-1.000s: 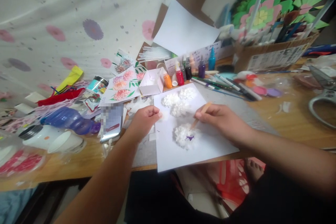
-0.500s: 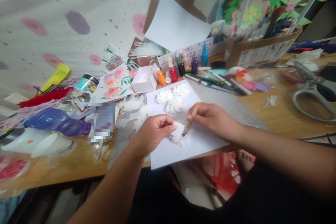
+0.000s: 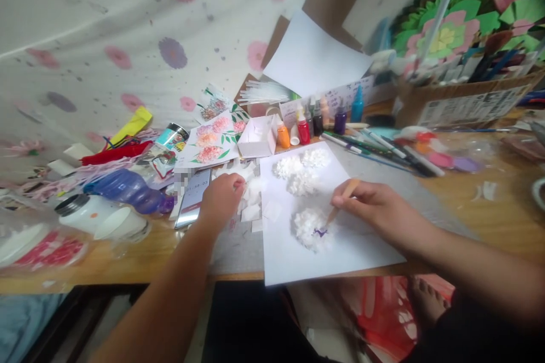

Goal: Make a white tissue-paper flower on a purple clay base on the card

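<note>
My right hand (image 3: 368,201) is closed around a tan wooden stick (image 3: 349,188). Its lower end touches the edge of a white ruffled paper flower (image 3: 307,228) with purple marks in its middle. My left hand (image 3: 223,195) hovers over scattered white paper pieces (image 3: 251,211), left of the white sheet (image 3: 279,264). Its fingers are pinched together, and whatever may be between them is hidden. One small paper piece (image 3: 272,211) lies on the sheet's left side. Farther up the sheet sits a cluster of white paper flowers (image 3: 303,182).
Small bottles of paint (image 3: 303,131) and a white paper box (image 3: 258,136) stand behind the sheet. Pens (image 3: 366,150) lie at the right. A phone (image 3: 193,198), a purple bottle (image 3: 131,190) and a white cup (image 3: 121,224) are at the left. A cardboard box (image 3: 472,99) holds tools.
My left hand has let go of a white paper piece and moved left to the loose pieces. My right hand keeps the stick at the flower. The view has shifted left.
</note>
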The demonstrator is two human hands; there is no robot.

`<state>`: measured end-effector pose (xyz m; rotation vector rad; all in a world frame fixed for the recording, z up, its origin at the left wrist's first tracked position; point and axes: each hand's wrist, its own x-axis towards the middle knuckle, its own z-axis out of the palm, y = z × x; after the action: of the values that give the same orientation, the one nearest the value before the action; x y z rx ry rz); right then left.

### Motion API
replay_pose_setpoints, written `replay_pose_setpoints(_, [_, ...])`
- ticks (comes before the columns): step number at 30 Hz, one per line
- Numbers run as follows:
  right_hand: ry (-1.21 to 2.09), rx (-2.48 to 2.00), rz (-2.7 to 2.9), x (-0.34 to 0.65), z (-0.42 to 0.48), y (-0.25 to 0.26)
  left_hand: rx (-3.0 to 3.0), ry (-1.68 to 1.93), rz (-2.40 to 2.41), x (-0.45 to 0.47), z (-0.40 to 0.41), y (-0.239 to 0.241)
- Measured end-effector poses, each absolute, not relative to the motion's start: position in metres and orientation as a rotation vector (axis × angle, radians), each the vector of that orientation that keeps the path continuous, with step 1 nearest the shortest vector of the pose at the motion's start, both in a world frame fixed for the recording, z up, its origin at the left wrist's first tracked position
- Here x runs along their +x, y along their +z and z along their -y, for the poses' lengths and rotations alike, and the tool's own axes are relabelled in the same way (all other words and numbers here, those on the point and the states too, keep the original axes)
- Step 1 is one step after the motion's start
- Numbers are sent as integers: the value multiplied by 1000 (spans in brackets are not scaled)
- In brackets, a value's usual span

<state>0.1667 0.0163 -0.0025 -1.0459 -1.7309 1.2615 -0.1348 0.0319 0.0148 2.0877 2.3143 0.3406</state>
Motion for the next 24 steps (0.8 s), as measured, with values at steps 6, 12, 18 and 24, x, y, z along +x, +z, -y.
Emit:
replay_pose_setpoints(6, [1292,-1063,1680,164,-16,-2,2207,119,-2231,-131,-51,7])
replay_pose_setpoints(12, [1311,-1089,1688,165,-15,1,2330,-19,-2175,-124,-54,8])
replay_pose_setpoints(18, [1330,-1123,1678,166,-16,1,2379,61,-2165,-122,-53,8])
replay_pose_setpoints(24, [1333,-1094,1686,169,-16,-1,2286,327,-2091,-123,-47,19])
